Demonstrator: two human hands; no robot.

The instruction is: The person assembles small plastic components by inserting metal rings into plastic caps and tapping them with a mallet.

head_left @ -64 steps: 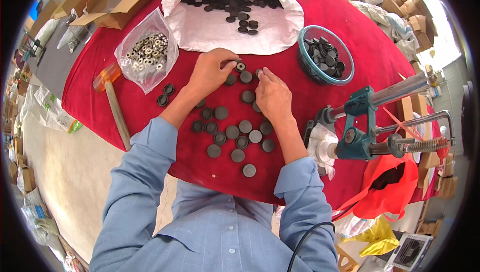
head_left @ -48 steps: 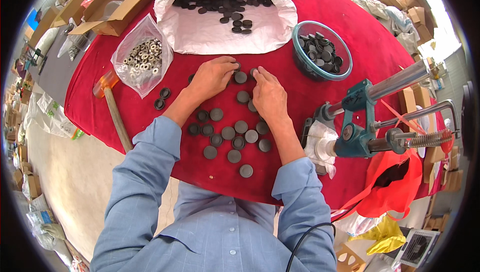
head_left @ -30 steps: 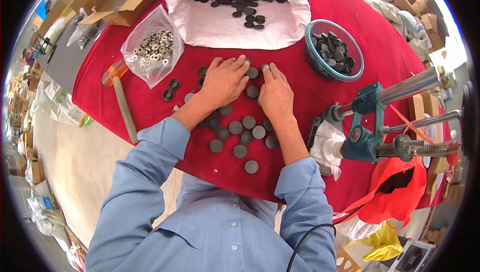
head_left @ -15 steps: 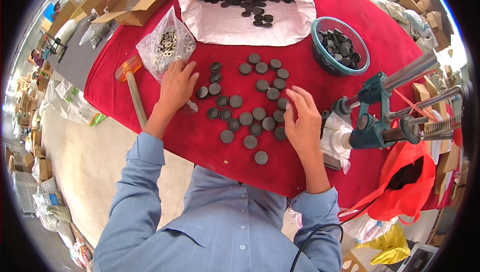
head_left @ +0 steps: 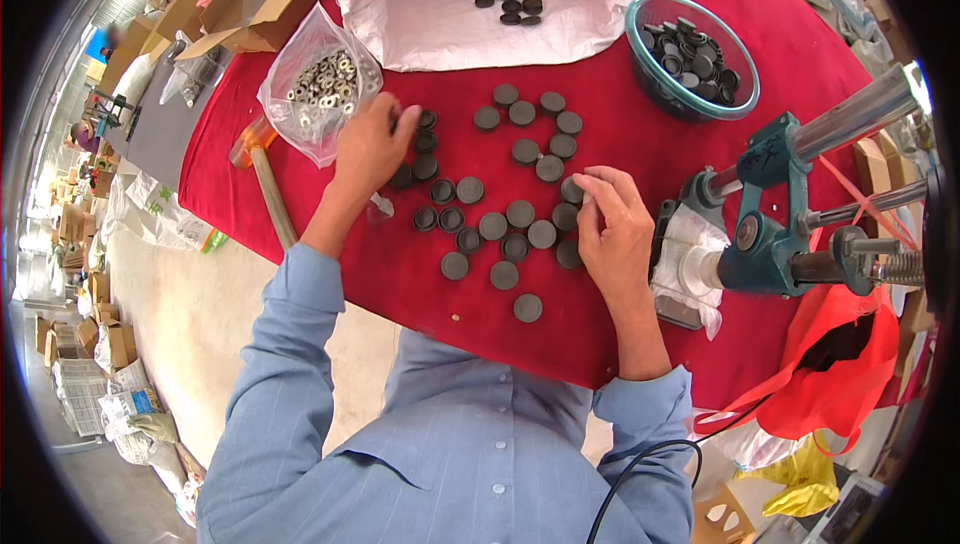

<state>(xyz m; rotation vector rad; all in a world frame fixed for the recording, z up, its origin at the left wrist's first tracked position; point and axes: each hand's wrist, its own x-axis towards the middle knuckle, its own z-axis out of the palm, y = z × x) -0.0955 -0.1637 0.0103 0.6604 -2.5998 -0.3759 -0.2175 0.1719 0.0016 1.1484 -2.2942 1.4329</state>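
Observation:
Several round black caps (head_left: 520, 214), some with the hollow side up, lie loosely on the red cloth between my hands. My left hand (head_left: 372, 144) hovers at the left column of caps, its fingers apart and partly covering a cap (head_left: 401, 176). Behind it sits a clear plastic bag (head_left: 300, 114) of small metal rings. With its fingers bent but apart, my right hand (head_left: 615, 229) has its fingertips at the edge of a cap (head_left: 571, 190) on the right side of the group. Whether those fingertips touch the cap is hard to see.
A white sack (head_left: 480, 49) spills black caps at the back. To its right stands a clear bowl (head_left: 745, 109) of caps. A teal hand press (head_left: 760, 234) occupies the right, above a red bag (head_left: 840, 374). A mallet (head_left: 268, 189) lies left; a carton (head_left: 270, 4) stands behind.
My left hand has moved right onto the left column of caps. My right hand's fingers have bent and drawn closer together. The whole view has shifted slightly.

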